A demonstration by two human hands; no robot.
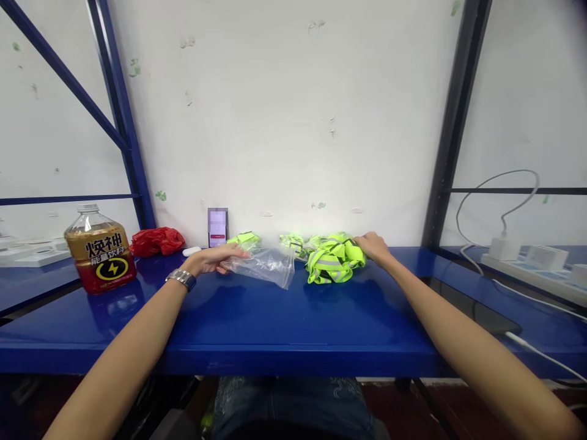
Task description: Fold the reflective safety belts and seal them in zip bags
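Note:
A clear plastic bag (268, 267) hangs from the closed fingers of my left hand (219, 256), just above the blue table; it looks flat. My right hand (373, 245) has its fingers closed on the right edge of a crumpled neon-yellow reflective vest (337, 260) with grey stripes. Behind the bag, more neon-yellow striped cloth (246, 239) lies near the wall on the left. Another bundle of the same cloth (293, 243), partly in clear plastic, sits between it and the vest.
On the blue table (275, 324) stand a large drink bottle (103, 250) and a red plastic bag (158, 241) at left. An upright phone (217, 227) leans on the wall beside a small white case (191, 251). At right are a dark tablet-like device (477, 311) and a power strip (541, 269) with cables.

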